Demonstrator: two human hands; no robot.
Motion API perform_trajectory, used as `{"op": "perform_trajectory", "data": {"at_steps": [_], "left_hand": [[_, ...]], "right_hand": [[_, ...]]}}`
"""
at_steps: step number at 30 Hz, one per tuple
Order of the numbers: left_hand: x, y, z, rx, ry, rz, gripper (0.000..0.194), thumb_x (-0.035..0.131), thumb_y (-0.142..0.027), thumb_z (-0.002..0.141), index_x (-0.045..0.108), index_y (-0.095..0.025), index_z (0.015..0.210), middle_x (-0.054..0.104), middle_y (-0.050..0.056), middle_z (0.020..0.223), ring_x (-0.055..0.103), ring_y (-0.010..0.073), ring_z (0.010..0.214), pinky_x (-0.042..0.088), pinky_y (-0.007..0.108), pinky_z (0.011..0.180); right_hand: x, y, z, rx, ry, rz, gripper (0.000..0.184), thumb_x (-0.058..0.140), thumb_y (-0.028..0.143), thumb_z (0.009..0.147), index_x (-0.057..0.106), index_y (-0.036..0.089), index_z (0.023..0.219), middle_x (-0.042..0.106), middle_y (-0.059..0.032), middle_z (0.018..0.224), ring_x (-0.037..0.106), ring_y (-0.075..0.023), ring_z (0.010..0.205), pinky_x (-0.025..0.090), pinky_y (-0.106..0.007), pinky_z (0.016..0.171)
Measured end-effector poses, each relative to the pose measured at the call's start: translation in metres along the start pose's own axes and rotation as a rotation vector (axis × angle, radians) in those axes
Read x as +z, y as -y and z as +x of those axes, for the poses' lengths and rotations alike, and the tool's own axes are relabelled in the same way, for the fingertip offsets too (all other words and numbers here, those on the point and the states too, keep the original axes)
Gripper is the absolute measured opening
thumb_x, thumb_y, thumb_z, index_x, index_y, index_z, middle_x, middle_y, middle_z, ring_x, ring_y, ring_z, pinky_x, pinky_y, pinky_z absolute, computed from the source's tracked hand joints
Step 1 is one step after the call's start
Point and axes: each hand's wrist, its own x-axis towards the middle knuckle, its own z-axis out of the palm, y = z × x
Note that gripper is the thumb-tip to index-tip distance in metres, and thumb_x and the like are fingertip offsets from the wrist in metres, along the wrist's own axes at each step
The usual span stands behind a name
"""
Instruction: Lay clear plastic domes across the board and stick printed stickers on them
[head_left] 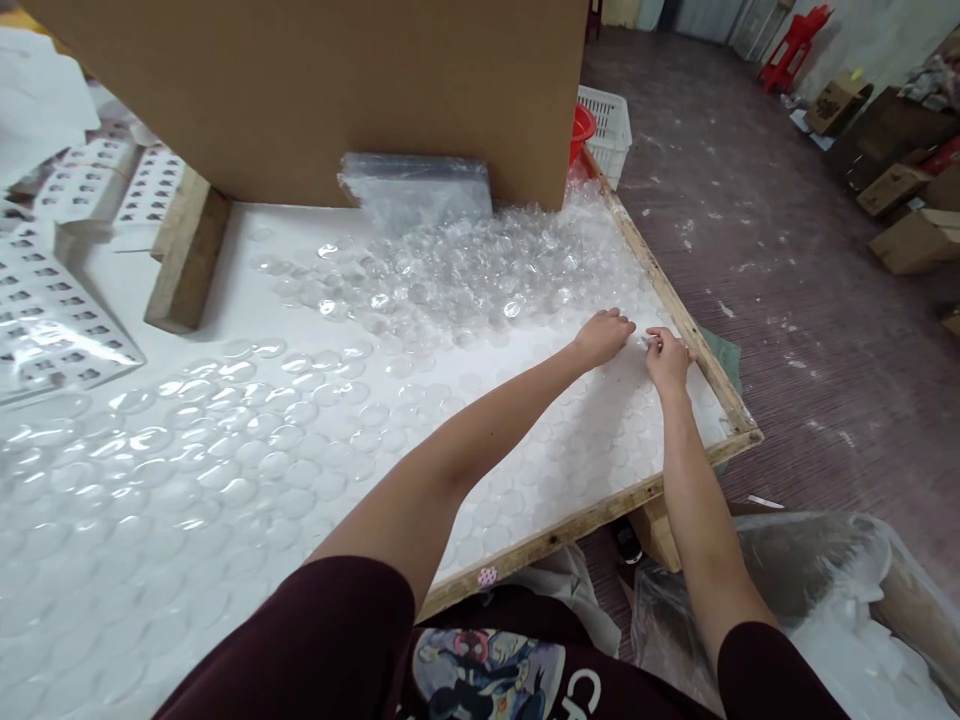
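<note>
Both hands are close together over the right end of a white table surface (487, 362), near its wooden edging. The fingers of my left hand (604, 337) are bent and pressed together, and what they hold, if anything, is hidden. A short gap to the right, my right hand (669, 357) pinches something small and pale, too small to name. Just beyond my hands is a heap of clear, shiny plastic discs (480, 270). Many more flat, round clear discs (195, 415) lie in rows across the left and front of the table.
A large cardboard sheet (322, 90) stands at the back, with a plastic-wrapped stack (427, 185) before it. A wooden block (191, 255) and printed sheets (52, 310) lie left. Wooden edging (660, 270) borders the table. A plastic-lined box (862, 600) stands lower right.
</note>
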Motion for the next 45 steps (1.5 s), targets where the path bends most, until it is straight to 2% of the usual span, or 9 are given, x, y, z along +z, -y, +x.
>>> {"op": "perform_trajectory", "data": {"at_steps": [4, 11, 17, 23, 28, 33, 38, 41, 45], "left_hand": [[0.002, 0.000, 0.004, 0.008, 0.021, 0.032, 0.020, 0.058, -0.010, 0.093, 0.070, -0.009, 0.109, 0.072, 0.016, 0.109, 0.060, 0.0277, 0.112, 0.044, 0.034, 0.088], [-0.001, -0.001, 0.009, 0.016, 0.045, 0.055, 0.025, 0.061, -0.014, 0.093, 0.066, -0.008, 0.116, 0.071, 0.016, 0.114, 0.059, 0.0281, 0.115, 0.045, 0.033, 0.086], [-0.003, 0.003, 0.007, 0.010, 0.056, 0.056, 0.030, 0.062, -0.014, 0.092, 0.064, -0.009, 0.122, 0.069, 0.015, 0.118, 0.060, 0.0273, 0.115, 0.045, 0.032, 0.087], [-0.005, 0.007, 0.004, 0.017, 0.061, 0.052, 0.026, 0.058, -0.011, 0.092, 0.066, -0.009, 0.117, 0.070, 0.015, 0.116, 0.061, 0.0277, 0.113, 0.045, 0.033, 0.087], [-0.004, 0.008, 0.002, 0.028, 0.045, 0.040, 0.026, 0.055, -0.007, 0.091, 0.067, -0.011, 0.114, 0.072, 0.014, 0.112, 0.061, 0.0262, 0.111, 0.045, 0.032, 0.087], [-0.002, 0.008, -0.009, 0.044, 0.046, 0.009, 0.024, 0.057, -0.012, 0.092, 0.069, -0.014, 0.113, 0.075, 0.010, 0.106, 0.063, 0.0248, 0.106, 0.046, 0.031, 0.085], [-0.003, 0.006, -0.013, 0.046, 0.033, -0.006, 0.026, 0.057, -0.010, 0.091, 0.069, -0.012, 0.114, 0.073, 0.012, 0.113, 0.062, 0.0260, 0.110, 0.045, 0.033, 0.089], [-0.004, 0.005, -0.009, 0.033, 0.028, -0.010, 0.025, 0.057, -0.009, 0.090, 0.069, -0.009, 0.113, 0.073, 0.015, 0.111, 0.062, 0.0275, 0.110, 0.046, 0.034, 0.088], [-0.005, 0.003, -0.006, 0.040, 0.038, -0.033, 0.022, 0.057, -0.009, 0.090, 0.071, -0.010, 0.106, 0.075, 0.015, 0.105, 0.063, 0.0274, 0.107, 0.046, 0.035, 0.088]], "right_hand": [[-0.004, 0.001, 0.001, 0.020, 0.008, -0.044, 0.032, 0.046, 0.020, 0.087, 0.071, 0.020, 0.108, 0.070, -0.0112, 0.110, 0.056, -0.0239, 0.090, 0.029, -0.042, 0.089], [-0.008, 0.001, -0.004, -0.042, 0.028, -0.013, 0.029, 0.049, 0.023, 0.087, 0.067, 0.021, 0.109, 0.070, -0.0095, 0.108, 0.055, -0.0243, 0.090, 0.030, -0.042, 0.089], [-0.011, 0.005, -0.013, -0.090, 0.140, -0.076, 0.036, 0.053, 0.018, 0.081, 0.063, 0.023, 0.115, 0.068, -0.0082, 0.115, 0.055, -0.0261, 0.098, 0.030, -0.042, 0.088], [-0.008, 0.008, -0.013, -0.113, 0.177, -0.102, 0.034, 0.058, 0.019, 0.078, 0.063, 0.023, 0.112, 0.067, -0.0082, 0.116, 0.055, -0.0274, 0.100, 0.029, -0.042, 0.087], [-0.008, 0.007, -0.011, -0.105, 0.150, -0.112, 0.033, 0.058, 0.019, 0.080, 0.061, 0.022, 0.113, 0.067, -0.0097, 0.117, 0.054, -0.0297, 0.109, 0.028, -0.042, 0.088], [-0.007, 0.007, -0.011, -0.091, 0.130, -0.106, 0.035, 0.059, 0.021, 0.081, 0.059, 0.022, 0.116, 0.068, -0.0095, 0.117, 0.054, -0.0295, 0.109, 0.027, -0.042, 0.090], [-0.005, 0.008, -0.011, -0.086, 0.118, -0.069, 0.036, 0.060, 0.021, 0.081, 0.058, 0.022, 0.116, 0.070, -0.0091, 0.115, 0.057, -0.0284, 0.108, 0.028, -0.042, 0.091], [-0.006, 0.006, -0.009, -0.068, 0.075, -0.019, 0.035, 0.059, 0.024, 0.081, 0.059, 0.021, 0.117, 0.072, -0.0087, 0.111, 0.059, -0.0266, 0.098, 0.029, -0.043, 0.093], [-0.011, -0.003, -0.002, 0.003, -0.086, 0.094, 0.037, 0.056, 0.029, 0.083, 0.058, 0.018, 0.119, 0.071, -0.0101, 0.113, 0.056, -0.0199, 0.078, 0.037, -0.042, 0.093]]}}
